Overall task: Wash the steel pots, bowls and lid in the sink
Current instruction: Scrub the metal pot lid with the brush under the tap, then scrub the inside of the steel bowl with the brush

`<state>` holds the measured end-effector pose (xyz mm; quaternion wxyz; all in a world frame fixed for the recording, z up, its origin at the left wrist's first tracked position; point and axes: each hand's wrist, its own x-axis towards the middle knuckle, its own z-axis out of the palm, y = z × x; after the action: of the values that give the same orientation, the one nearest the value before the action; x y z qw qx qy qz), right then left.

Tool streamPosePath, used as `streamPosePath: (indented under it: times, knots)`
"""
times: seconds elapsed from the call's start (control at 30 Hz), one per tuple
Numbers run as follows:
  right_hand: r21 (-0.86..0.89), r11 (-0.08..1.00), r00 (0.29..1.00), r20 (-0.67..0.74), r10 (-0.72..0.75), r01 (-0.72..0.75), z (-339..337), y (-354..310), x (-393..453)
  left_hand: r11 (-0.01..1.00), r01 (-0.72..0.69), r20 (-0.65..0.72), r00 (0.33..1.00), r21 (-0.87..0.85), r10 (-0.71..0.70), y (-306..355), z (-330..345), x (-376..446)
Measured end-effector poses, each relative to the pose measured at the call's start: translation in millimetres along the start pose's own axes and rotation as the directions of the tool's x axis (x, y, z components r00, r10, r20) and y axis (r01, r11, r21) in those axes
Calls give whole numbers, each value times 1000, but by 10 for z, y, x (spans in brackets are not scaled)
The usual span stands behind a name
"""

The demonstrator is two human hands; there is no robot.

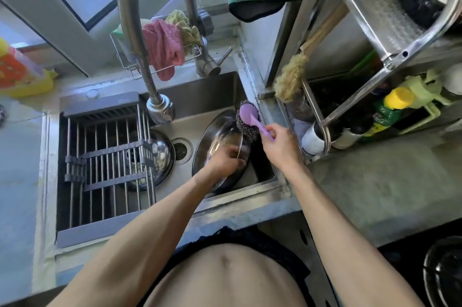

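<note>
In the right part of the steel sink (pixel 210 92) a wide steel pot (pixel 217 129) leans tilted with a glass lid (pixel 225 141) in it. My left hand (pixel 225 160) grips the lid's near rim. My right hand (pixel 280 144) holds the purple handle of a steel-wool scrubber (pixel 246 116), raised at the pot's upper right edge by the sink wall. Another steel bowl (pixel 160 154) lies upside down under the drying rack, partly hidden by its bars.
A grey roll-up drying rack (pixel 105 156) covers the sink's left half. The pull-down faucet head (pixel 160 109) hangs over the middle, above the drain (pixel 181 149). Cloths (pixel 165 47) hang at the back. A steel shelf (pixel 375 97) with bottles and brushes stands right.
</note>
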<state>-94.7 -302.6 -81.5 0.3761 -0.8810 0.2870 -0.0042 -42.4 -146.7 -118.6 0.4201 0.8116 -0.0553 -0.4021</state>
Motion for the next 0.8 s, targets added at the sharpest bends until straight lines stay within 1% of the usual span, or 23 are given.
streamPosePath:
  times: [0.1,0.13,0.17,0.2,0.27,0.3,0.37,0.47,0.53,0.6,0.67,0.8]
  knots:
    - [3,1000,1000,14,16,-16,14,-18,-71,986,-16,84,996,166,2,-81,122,34]
    - [-10,1000,999,36,22,-21,37,-19,-88,980,-4,102,995,198,-16,-125,145,44]
    - [-27,999,998,59,23,-22,62,-25,-112,981,12,113,993,194,-35,-171,154,32]
    - [-27,999,997,75,19,-17,85,-27,-125,990,36,121,991,136,-52,-216,144,26]
    - [-1,1000,996,92,19,-19,129,-30,-143,993,94,97,991,-69,-87,-269,60,-17]
    - [10,1000,994,107,26,-27,167,-39,-147,979,124,67,991,-162,-114,-309,-30,-62]
    - [24,998,987,152,49,-53,241,-65,-145,949,162,-9,985,-272,-171,-388,-261,-176]
    - [75,995,977,209,52,-69,400,-163,-119,927,150,-145,967,-343,-210,-568,-676,-435]
    - [104,989,959,275,69,-101,567,-257,-99,902,131,-235,941,-411,-243,-727,-934,-629]
    - [126,980,928,359,99,-153,775,-361,-82,878,109,-317,906,-466,-281,-895,-1137,-791]
    - [113,973,892,431,133,-200,1004,-484,-68,868,115,-378,867,-483,-325,-1061,-1285,-915]
    - [72,945,794,565,224,-318,1457,-718,-59,864,139,-448,809,-483,-381,-1319,-1424,-1065]
